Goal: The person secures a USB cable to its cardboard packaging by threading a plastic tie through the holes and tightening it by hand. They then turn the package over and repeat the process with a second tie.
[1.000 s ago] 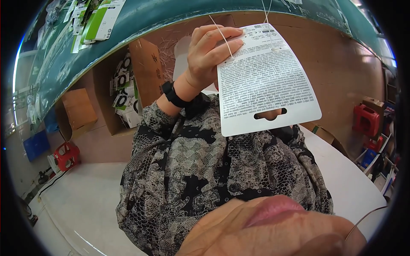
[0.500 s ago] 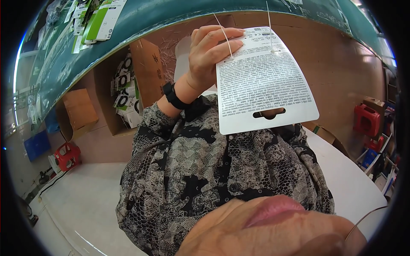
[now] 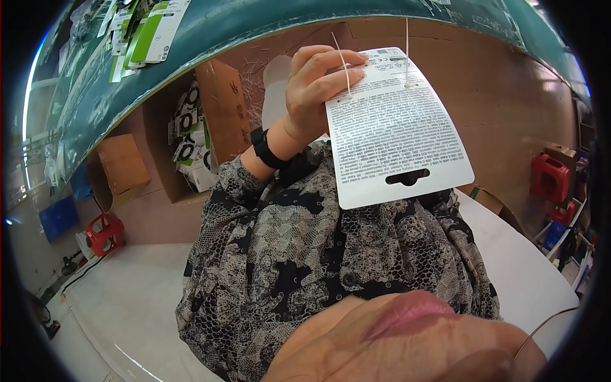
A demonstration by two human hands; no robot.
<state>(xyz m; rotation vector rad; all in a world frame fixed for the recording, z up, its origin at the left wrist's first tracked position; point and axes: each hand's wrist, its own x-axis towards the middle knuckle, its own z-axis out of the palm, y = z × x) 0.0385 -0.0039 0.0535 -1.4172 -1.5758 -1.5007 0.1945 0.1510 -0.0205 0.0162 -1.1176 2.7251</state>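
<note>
My left hand (image 3: 312,86), with a black band on its wrist, is closed on the left far edge of a white packaging card (image 3: 398,137). Dense small print covers the side facing me, and a hanger slot is cut through the near end. Two thin white cable ties stick up through the card's far part: the left tie (image 3: 344,63) beside my fingers, the right tie (image 3: 407,54) closer to the other edge. My right hand does not show. Whatever lies behind the card is hidden.
Green-and-white packaged cards (image 3: 156,35) lie on the green worktop (image 3: 235,32) at far left. Below its edge, an open cardboard box (image 3: 219,105) holds several packs (image 3: 191,143). A smaller carton (image 3: 124,165) and red stool (image 3: 105,233) stand left; another red stool (image 3: 549,178) is right.
The card and my left hand have moved slightly nearer and a little to the right. My left hand has kept hold of the card's edge.
</note>
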